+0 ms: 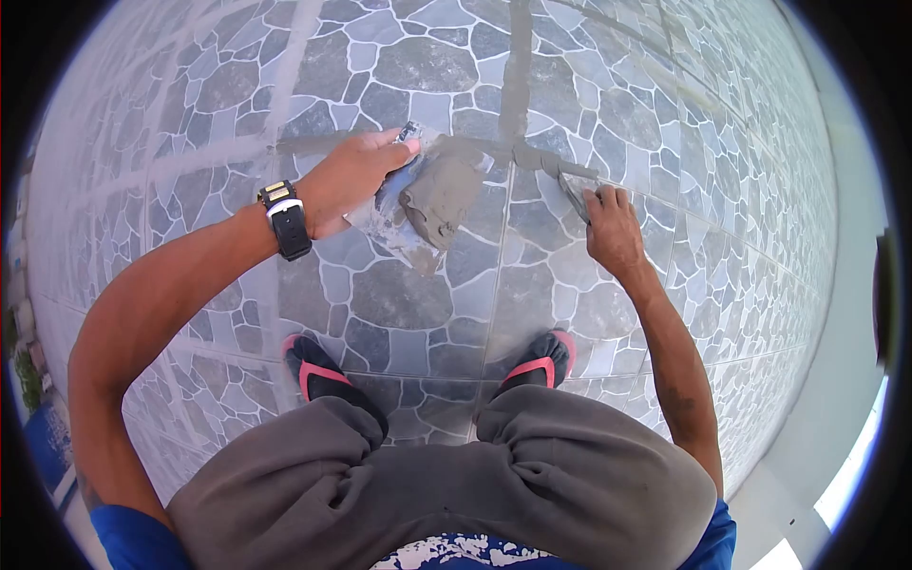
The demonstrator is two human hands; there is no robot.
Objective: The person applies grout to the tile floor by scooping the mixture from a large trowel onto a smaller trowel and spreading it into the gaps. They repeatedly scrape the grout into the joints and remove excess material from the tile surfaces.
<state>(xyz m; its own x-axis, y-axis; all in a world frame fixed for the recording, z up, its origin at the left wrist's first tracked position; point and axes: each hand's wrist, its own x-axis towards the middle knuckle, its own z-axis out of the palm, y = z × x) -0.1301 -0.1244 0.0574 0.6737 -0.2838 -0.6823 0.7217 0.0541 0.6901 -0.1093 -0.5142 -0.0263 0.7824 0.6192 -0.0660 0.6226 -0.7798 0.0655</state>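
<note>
My left hand (359,173), with a watch on its wrist, grips the edge of a flat, smeared plate (388,228). A thick lump of wet grey grout (448,195) sits on that plate. My right hand (616,230) is closed around a small flat scraper (576,193), its blade at the tile joint. Fresh dark grout (559,164) lies along this joint just beyond the blade. Another broad grout band (515,76) runs away from me and meets it near the middle. My right fingers partly cover the scraper, so its full shape is hidden.
Stone-patterned floor tiles (413,294) spread all around, with paler grout bands (204,157) to the left. My feet in black and pink footwear (328,375) stand close below the plate. A pale wall (845,180) borders the floor at the right.
</note>
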